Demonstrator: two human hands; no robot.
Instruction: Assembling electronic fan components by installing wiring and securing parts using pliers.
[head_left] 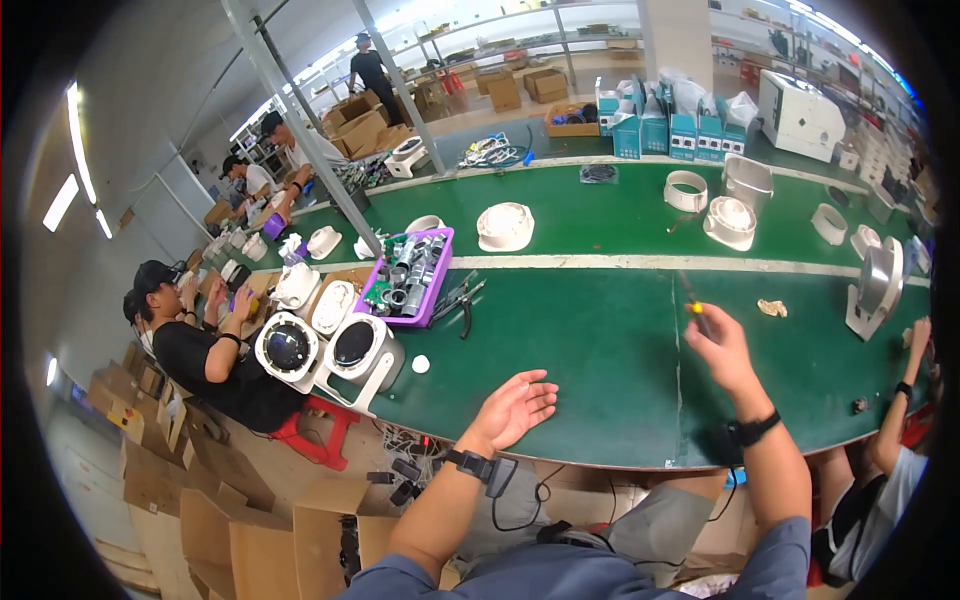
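Holding one screwdriver (pixel 696 312), your right hand (pixel 722 350) is closed around its yellow-and-black handle above the green bench (pixel 600 360), the dark shaft pointing up and away from you. Your left hand (pixel 512 408) is spread open, palm up, empty, just over the bench's near edge. To your left stand two white dome camera housings (pixel 325 352) with dark lenses, one small white cap (pixel 421 364) beside them, and one purple tray (pixel 408 277) of metal parts with pliers (pixel 462 300) just beside it. Nothing lies between your hands.
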